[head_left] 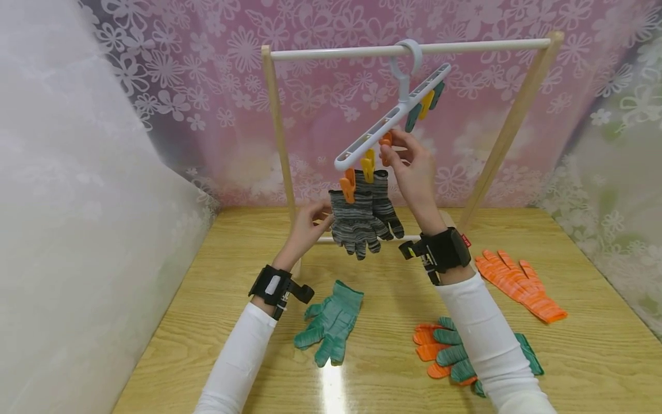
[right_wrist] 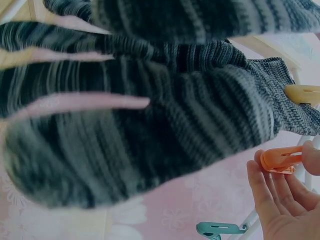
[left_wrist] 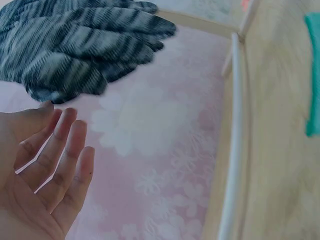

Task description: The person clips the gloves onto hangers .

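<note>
Between the thumb and fingers of my right hand (head_left: 416, 172) is an orange clothespin (right_wrist: 280, 158), which hangs from the white hanger (head_left: 380, 127). Two black-and-grey striped knit gloves hang from that hanger's near end. An orange clothespin (head_left: 348, 187) grips the front glove (head_left: 354, 215), and a yellow clothespin (head_left: 368, 165) grips the back glove (head_left: 384, 201). My left hand (head_left: 308, 225) is beside the front glove with fingers loosely extended. In the left wrist view, its thumb tip is right at the glove's edge and the palm holds nothing.
The hanger hooks over the white bar (head_left: 336, 53) of a wooden-legged rack. Green and yellow clothespins (head_left: 426, 104) hang at its far end. On the table lie a green glove (head_left: 333, 322), an orange glove (head_left: 522, 284), and overlapping green and orange gloves (head_left: 450, 351) partly behind my right sleeve.
</note>
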Demonstrator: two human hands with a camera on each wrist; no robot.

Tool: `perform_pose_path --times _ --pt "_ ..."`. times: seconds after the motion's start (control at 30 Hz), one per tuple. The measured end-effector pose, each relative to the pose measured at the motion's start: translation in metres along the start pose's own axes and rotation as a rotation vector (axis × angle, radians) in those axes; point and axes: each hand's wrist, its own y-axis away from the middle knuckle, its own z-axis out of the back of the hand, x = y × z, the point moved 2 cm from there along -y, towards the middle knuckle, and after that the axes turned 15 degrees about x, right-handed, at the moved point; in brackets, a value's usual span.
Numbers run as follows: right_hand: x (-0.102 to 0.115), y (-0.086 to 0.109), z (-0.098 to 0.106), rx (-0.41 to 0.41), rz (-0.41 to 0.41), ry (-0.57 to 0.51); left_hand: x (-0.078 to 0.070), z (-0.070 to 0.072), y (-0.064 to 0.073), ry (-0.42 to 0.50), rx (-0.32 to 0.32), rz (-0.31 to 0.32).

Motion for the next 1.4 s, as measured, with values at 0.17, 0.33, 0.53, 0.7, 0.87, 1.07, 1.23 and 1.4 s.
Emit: perform_pose_path --times 0.17,0.33,0.53,0.7,0.87,1.07,1.23,1.4 --pt "0.001 0.001 0.000 0.003 -0.002 -0.009 0.012 -0.001 0.013 0.005 0.063 0.034" --pt "0.001 0.001 0.001 0.005 0.012 -0.044 0.020 -0.004 0.025 -0.044 0.182 0.093" --pt "0.002 0.002 0.002 0.009 0.034 -0.039 0.032 -0.020 0.037 -0.139 0.404 0.111" --pt "0.002 0.003 0.005 0.017 0.032 -0.026 0.038 -0.035 0.047 -0.165 0.621 0.209" --pt "0.002 0.004 0.007 0.031 0.031 -0.023 0.039 -0.043 0.053 -0.244 0.691 0.274" --pt "0.004 0.005 0.011 0.040 0.024 -0.022 0.042 -0.046 0.054 -0.285 0.665 0.279" --pt "0.003 0.005 0.012 0.039 0.014 -0.009 0.045 -0.048 0.053 -0.258 0.621 0.269" --pt "0.003 0.005 0.012 0.043 0.008 -0.008 0.049 -0.049 0.052 -0.194 0.575 0.296"
